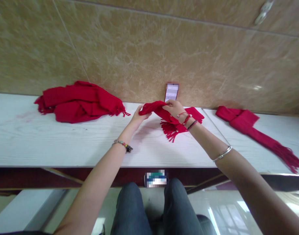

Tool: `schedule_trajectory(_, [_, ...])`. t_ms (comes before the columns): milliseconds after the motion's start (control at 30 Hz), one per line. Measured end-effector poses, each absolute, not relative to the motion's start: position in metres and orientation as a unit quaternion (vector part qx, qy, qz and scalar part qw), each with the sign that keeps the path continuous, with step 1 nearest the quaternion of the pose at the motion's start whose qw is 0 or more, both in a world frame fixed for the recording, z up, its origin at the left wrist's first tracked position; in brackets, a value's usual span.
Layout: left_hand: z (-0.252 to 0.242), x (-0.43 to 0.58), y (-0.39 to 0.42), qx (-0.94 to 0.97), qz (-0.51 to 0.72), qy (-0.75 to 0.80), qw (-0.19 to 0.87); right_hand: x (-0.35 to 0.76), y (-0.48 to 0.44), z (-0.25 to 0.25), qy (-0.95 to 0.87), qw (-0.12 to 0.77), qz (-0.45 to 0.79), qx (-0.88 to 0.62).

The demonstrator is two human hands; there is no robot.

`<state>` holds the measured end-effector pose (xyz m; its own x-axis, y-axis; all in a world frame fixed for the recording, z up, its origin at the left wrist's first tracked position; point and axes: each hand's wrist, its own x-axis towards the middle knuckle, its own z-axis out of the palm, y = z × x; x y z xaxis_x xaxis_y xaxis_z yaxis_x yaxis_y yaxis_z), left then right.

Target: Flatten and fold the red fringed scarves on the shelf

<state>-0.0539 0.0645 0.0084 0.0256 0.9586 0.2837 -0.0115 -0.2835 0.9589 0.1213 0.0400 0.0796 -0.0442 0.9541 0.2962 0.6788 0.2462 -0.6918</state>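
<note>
Head view — red scarf (160, 110) between both hands (138, 117) (175, 108), fringe (170, 131) below right one

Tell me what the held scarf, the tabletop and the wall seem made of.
Red scarf: soft matte fabric, perhaps wool-like; it drapes and has fringe. Tabletop: whitish wood or wood-look laminate, showing grain lines. Wall: polished stone or ceramic tile, probably; veining, seams and glare show.

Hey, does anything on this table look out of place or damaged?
Nothing looks spilled or damaged. The left scarf lies rumpled in a heap, and the right scarf lies askew, its fringe reaching the front edge of the table.
</note>
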Motion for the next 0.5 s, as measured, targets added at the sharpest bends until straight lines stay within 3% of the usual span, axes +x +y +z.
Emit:
schedule_trajectory(100, [0.017, -0.047, 0.069, 0.536, 0.576, 0.393, 0.476, 0.125, 0.04, 0.084, -0.722, 0.342, 0.156, -0.581])
schedule_trajectory(367, [0.055, -0.04, 0.088, 0.604, 0.562, 0.345, 0.448, 0.134, 0.018, 0.114, -0.811, 0.318, 0.022, -0.491])
schedule_trajectory(500, [0.082, -0.009, 0.119, 0.65, 0.561, 0.338, 0.385, 0.161, 0.03, 0.127, -0.762, 0.366, 0.0, -0.534])
